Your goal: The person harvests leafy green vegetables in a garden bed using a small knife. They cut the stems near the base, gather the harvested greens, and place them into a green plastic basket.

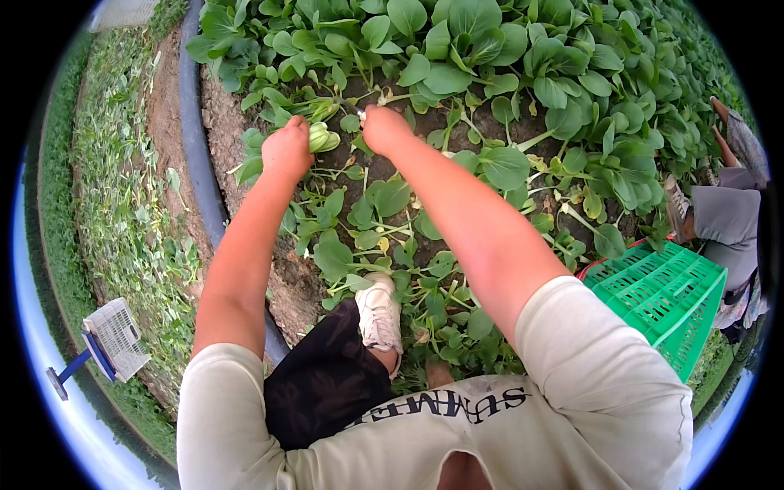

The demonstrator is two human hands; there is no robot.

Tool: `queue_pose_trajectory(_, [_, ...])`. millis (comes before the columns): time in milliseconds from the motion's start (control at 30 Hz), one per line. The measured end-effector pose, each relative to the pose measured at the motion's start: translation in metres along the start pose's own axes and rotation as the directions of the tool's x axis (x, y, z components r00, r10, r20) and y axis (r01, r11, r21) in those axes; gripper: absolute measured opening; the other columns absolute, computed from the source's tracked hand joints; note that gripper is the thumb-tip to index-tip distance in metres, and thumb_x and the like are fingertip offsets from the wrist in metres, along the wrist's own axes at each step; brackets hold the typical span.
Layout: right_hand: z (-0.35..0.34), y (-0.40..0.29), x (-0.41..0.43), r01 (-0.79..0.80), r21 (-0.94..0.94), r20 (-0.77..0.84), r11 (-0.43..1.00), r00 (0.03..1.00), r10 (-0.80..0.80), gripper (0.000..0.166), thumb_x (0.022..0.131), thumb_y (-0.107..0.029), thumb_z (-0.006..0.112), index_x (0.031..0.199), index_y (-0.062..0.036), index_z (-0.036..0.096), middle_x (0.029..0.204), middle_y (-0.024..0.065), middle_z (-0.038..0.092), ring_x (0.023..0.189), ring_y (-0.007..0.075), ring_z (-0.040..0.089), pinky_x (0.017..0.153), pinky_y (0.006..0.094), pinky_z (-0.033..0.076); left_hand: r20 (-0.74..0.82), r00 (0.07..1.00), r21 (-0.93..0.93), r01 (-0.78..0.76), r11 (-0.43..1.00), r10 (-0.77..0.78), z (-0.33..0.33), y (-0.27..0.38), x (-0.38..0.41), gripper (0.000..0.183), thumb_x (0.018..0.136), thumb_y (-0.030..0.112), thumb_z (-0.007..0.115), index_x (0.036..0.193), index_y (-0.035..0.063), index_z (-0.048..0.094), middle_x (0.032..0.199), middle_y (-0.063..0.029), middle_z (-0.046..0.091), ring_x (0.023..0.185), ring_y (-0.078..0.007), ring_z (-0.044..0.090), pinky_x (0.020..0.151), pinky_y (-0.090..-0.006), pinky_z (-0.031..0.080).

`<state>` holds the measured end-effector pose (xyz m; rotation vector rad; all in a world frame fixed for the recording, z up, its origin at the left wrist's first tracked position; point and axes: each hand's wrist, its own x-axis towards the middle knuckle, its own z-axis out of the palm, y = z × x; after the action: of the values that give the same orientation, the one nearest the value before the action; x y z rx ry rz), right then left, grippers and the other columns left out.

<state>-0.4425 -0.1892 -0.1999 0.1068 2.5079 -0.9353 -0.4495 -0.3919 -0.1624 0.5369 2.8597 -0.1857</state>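
Note:
My left hand (pixel 286 147) is closed around a head of bok choy (pixel 324 138), its pale green stalk base pointing right. Just to the right, my right hand (pixel 386 130) grips a small bladed tool (pixel 350 106), likely a sickle or knife. Its dark, narrow blade reaches up and left beside another leafy plant (pixel 320 109); the handle is mostly hidden in my fist. Dense standing bok choy (pixel 471 37) grows beyond both hands. Loose leaves and low plants (pixel 392 196) cover the soil below them.
A dark blue hose (pixel 199 135) runs along the bed's left edge. On the right are a green plastic crate (pixel 661 294) and a crouching person (pixel 729 214). A pale crate (pixel 116 337) rests on a platform scale at far left. My shoe (pixel 378 312) stands among the leaves.

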Motion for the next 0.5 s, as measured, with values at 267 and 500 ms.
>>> queue_pose_trajectory(267, [0.011,-0.005,-0.004,-0.02,0.06,-0.064,0.998,0.998,0.023,0.026,0.091,-0.011,0.05,0.113,0.0001,0.059,0.11,0.0212,0.066,0.103,0.037,0.064,0.086,0.0454,0.052,0.002,1.0,-0.012,0.013,1.0,-0.013,0.001,0.002,-0.002,0.046,0.067,0.014,0.079,0.108,0.0076,0.06,0.115,-0.005,0.059,0.092,-0.0287,0.067,0.076,-0.0398,0.056])
queue_pose_trajectory(500, [0.025,-0.012,0.014,-0.111,0.045,0.029,0.993,0.994,0.11,0.033,0.088,-0.011,0.055,0.118,-0.0002,0.059,0.117,0.0204,0.065,0.108,0.0351,0.064,0.09,0.0431,0.053,-0.01,1.0,-0.04,0.021,0.999,-0.022,0.003,0.002,-0.006,0.045,0.067,0.012,0.077,0.108,0.0084,0.06,0.116,-0.0039,0.059,0.094,-0.028,0.067,0.077,-0.0391,0.056])
